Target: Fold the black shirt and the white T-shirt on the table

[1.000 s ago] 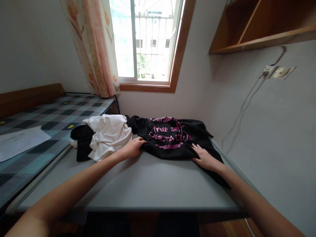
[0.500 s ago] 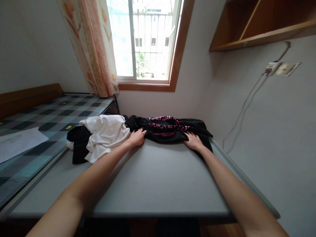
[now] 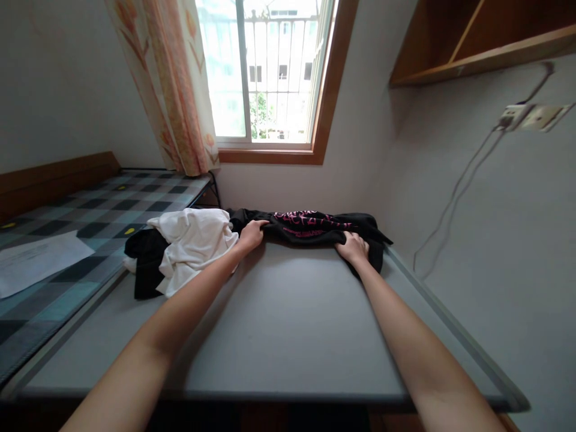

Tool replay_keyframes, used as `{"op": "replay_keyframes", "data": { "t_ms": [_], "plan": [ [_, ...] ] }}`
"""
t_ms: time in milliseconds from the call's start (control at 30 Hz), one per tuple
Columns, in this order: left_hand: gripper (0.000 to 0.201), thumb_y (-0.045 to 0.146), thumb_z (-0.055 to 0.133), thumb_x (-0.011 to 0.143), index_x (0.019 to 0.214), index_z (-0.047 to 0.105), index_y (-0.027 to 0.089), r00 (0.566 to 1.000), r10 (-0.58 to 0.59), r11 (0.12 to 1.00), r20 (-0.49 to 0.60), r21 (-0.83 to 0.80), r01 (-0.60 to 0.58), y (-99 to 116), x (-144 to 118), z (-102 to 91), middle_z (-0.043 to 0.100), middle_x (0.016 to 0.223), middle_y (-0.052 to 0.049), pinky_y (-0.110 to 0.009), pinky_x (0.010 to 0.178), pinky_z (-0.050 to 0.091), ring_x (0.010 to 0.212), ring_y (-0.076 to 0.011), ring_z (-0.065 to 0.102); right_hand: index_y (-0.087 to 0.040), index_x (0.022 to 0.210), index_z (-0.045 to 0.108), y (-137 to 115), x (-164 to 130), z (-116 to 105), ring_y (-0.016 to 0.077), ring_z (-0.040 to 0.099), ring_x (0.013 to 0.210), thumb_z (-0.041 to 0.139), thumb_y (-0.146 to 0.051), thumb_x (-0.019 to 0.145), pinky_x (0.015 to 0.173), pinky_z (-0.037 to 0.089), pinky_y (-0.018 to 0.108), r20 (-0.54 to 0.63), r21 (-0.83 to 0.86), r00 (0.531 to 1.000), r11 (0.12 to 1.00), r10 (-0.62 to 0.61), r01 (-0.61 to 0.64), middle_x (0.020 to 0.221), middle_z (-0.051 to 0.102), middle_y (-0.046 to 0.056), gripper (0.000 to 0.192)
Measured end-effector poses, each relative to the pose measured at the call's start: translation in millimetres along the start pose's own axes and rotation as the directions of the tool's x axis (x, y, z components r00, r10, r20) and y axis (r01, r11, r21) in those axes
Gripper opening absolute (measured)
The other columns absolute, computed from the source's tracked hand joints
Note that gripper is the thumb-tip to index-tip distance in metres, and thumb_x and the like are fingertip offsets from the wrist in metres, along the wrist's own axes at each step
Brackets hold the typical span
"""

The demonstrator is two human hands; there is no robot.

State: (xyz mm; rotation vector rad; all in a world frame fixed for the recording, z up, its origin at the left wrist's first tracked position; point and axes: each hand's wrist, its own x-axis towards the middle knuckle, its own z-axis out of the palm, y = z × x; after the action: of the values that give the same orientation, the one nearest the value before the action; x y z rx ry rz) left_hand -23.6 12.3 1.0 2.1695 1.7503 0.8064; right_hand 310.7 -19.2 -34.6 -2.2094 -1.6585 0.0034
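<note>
A black shirt [image 3: 306, 227] with pink lettering lies bunched along the far side of the grey table [image 3: 288, 324]. My left hand [image 3: 252, 235] grips the shirt's near edge at its left, fingers closed on the cloth. Toward the right end, my right hand [image 3: 353, 247] is also closed on the near edge, and some black fabric hangs down beside it. Just left of my left hand sits a crumpled white garment [image 3: 195, 246], partly behind my forearm. A black cloth [image 3: 148, 264] pokes out at its left.
A checkered mattress [image 3: 90, 207] with a sheet of paper [image 3: 42, 261] on it adjoins the table's left side. A window [image 3: 279, 78] and floral curtain [image 3: 175, 90] are at the back. On the right wall are a wooden shelf [image 3: 486, 63] and a socket with a hanging cable [image 3: 463, 180].
Both hands have closed more tightly on the black shirt. Its near edge is lifted slightly and pushed away, and less of the lettering shows. The view has shifted a little.
</note>
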Motion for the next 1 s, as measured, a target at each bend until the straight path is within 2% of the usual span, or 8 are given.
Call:
{"op": "replay_keyframes", "data": {
  "t_ms": [100, 167, 333, 467, 600, 767, 833, 1000],
  "plan": [
    [0.039, 0.012, 0.056, 0.078, 0.113, 0.072, 0.019, 0.984, -0.033, 0.967, -0.173, -0.256, -0.013, 4.7, 1.5, -11.9, 0.073, 0.107, -0.008, -0.035, 0.094, 0.05, 0.103, -0.024, 0.067, -0.022, 0.137, 0.053, 5.4, -8.7, -2.3, 0.035, 0.046, 0.124, 0.059, -0.046, 0.079, 0.104, 0.038, 0.048, -0.059, 0.068, 0.997, 0.996, -0.05, 0.054, 0.133, 0.05, 0.015, 0.063],
    [0.035, 0.014, 0.059, 0.074, 0.107, 0.073, 0.017, 0.977, -0.07, 0.904, -0.203, -0.426, -0.023, 6.8, 0.3, -24.3, 0.074, 0.094, -0.007, -0.032, 0.084, 0.054, 0.09, -0.0215, 0.068, -0.024, 0.138, 0.052, 8.0, -18.1, -4.2, 0.0359, 0.046, 0.123, 0.063, -0.044, 0.075, 0.103, 0.039, 0.049, -0.113, 0.087, 0.989, 0.99, -0.099, 0.11, 0.133, 0.047, 0.014, 0.068],
    [0.039, 0.023, 0.07, 0.067, 0.105, 0.069, 0.014, 0.997, -0.072, 0.739, -0.021, -0.673, 0.039, 3.3, -18.8, -67.8, 0.07, 0.08, -0.004, -0.027, 0.062, 0.053, 0.069, -0.0166, 0.065, -0.024, 0.14, 0.049, 22.6, -53.8, -15.0, 0.0349, 0.046, 0.122, 0.064, -0.036, 0.071, 0.106, 0.037, 0.049, -0.148, 0.061, 0.945, 0.951, -0.293, 0.304, 0.131, 0.041, 0.012, 0.071],
    [0.034, 0.022, 0.072, 0.064, 0.096, 0.071, 0.012, 1.0, 0.021, 0.8, 0.005, -0.599, -0.014, -8.9, -45.1, -93.1, 0.07, 0.08, -0.007, -0.031, 0.073, 0.052, 0.076, -0.0202, 0.066, -0.024, 0.142, 0.046, 50.9, -90.0, -32.7, 0.034, 0.045, 0.125, 0.062, -0.041, 0.075, 0.108, 0.036, 0.048, -0.083, 0.044, 0.913, 0.914, -0.399, 0.404, 0.133, 0.04, 0.013, 0.071],
    [0.026, 0.025, 0.07, 0.066, 0.089, 0.073, 0.013, 0.994, 0.019, 0.837, 0.11, -0.545, 0.044, -22.8, -73.7, -86.2, 0.07, 0.082, -0.009, -0.034, 0.078, 0.052, 0.083, -0.0247, 0.067, -0.031, 0.144, 0.041, 81.3, -124.1, -52.1, 0.0339, 0.043, 0.129, 0.056, -0.058, 0.082, 0.11, 0.036, 0.049, -0.004, 0.033, 0.887, 0.886, -0.462, 0.462, 0.136, 0.041, 0.012, 0.07],
    [0.072, 0.033, 0.075, 0.066, 0.131, 0.054, 0.01, 0.977, -0.159, 0.869, 0.142, -0.449, 0.207, -35.0, -102.8, -55.6, 0.068, 0.099, -0.011, -0.037, 0.08, 0.054, 0.086, -0.0236, 0.067, -0.03, 0.145, 0.042, 107.9, -148.6, -64.3, 0.0324, 0.048, 0.127, 0.041, -0.063, 0.089, 0.108, 0.039, 0.049, -0.005, 0.01, 0.904, 0.904, -0.426, 0.427, 0.133, 0.046, 0.012, 0.065],
    [0.08, 0.037, 0.075, 0.068, 0.138, 0.047, 0.01, 0.969, -0.189, 0.891, 0.16, -0.387, 0.238, -35.7, -109.0, -49.7, 0.067, 0.104, -0.012, -0.039, 0.086, 0.053, 0.09, -0.0246, 0.067, -0.027, 0.142, 0.045, 115.4, -151.6, -65.1, 0.0313, 0.053, 0.121, 0.035, -0.062, 0.091, 0.104, 0.042, 0.048, -0.042, 0.003, 0.916, 0.917, -0.399, 0.399, 0.126, 0.051, 0.014, 0.063],
    [0.076, 0.038, 0.071, 0.073, 0.139, 0.045, 0.01, 0.976, -0.031, 0.876, 0.215, -0.464, 0.13, -27.3, -113.7, -53.7, 0.067, 0.114, -0.013, -0.039, 0.092, 0.052, 0.1, -0.027, 0.066, -0.02, 0.12, 0.061, 124.7, -152.0, -65.6, 0.0292, 0.061, 0.106, 0.028, -0.057, 0.095, 0.095, 0.048, 0.044, -0.031, -0.006, 0.926, 0.926, -0.376, 0.376, 0.111, 0.061, 0.014, 0.056]
  ]
}}
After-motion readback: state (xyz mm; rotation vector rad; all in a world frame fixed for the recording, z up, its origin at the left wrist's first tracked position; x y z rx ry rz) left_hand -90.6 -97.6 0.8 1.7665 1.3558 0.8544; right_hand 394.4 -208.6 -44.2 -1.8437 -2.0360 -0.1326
